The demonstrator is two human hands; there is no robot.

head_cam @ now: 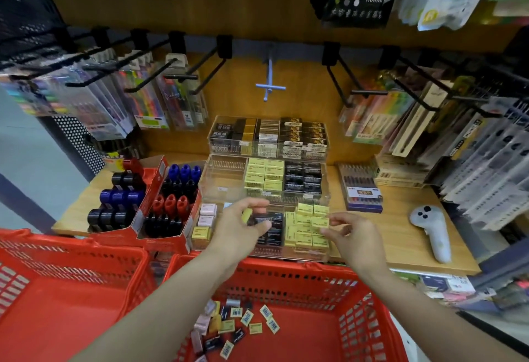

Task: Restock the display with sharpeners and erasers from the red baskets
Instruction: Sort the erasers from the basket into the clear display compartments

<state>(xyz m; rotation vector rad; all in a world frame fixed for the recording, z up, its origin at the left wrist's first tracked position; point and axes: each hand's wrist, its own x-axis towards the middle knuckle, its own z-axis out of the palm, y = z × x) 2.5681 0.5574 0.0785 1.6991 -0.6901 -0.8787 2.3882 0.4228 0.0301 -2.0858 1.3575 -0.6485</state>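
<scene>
Clear tray (326, 257) nearly full w/ erasers; approx a dozen left in right red basket (357, 298) just below it. Left hand (240, 225) fingers clamped on black eraser (264, 218) over tray; right hand (350, 231) fingers apart, loosely curled, empty

Your left hand (243, 224) and right hand (350, 233) hover over the front compartments of the clear acrylic tiered display (266, 198) on the wooden table (400, 233). Left of your left hand stand the red cardboard boxes of sharpeners (151, 204). Right of your right hand lies the grey handheld controller (430, 230). Below your wrists sits the red plastic basket (300, 304), small loose erasers (237, 324) in it; a second red plastic basket (65, 290) sits to its left.
</scene>
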